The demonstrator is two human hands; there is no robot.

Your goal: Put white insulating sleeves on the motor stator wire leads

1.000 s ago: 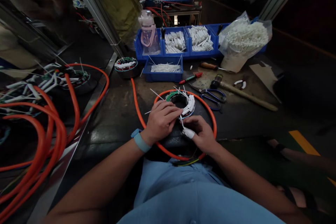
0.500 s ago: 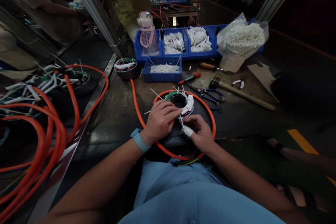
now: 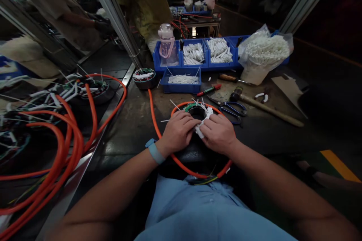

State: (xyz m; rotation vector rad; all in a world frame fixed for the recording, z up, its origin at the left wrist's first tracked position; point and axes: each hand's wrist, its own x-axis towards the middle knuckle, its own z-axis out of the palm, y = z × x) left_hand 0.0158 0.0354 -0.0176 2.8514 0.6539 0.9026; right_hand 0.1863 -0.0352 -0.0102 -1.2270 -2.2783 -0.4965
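A ring-shaped motor stator (image 3: 187,108) with green and white windings lies on the bench in front of me, thin white cable ties sticking up from it. An orange cable (image 3: 181,165) loops around it. My left hand (image 3: 181,128) is at the ring's near left side, fingers curled and pinching at the rim; what they hold is hidden. Against the near right side, my right hand (image 3: 219,132) is closed over the white sleeving (image 3: 199,131), its fingertips close to the left ones. Whatever it pinches there cannot be made out.
Behind stand a blue tray of cable ties (image 3: 182,80), blue bins (image 3: 207,66) with white tubes, a bottle (image 3: 168,47) and a bag of white pieces (image 3: 266,51). Scissors (image 3: 230,108), a marker (image 3: 209,90) and a mallet (image 3: 266,109) lie right. Orange cables (image 3: 80,131) crowd the left.
My right hand has moved up and turned from below the ring to over its near right side, covering the sleeving. My left hand stays at the rim. The view has shifted slightly.
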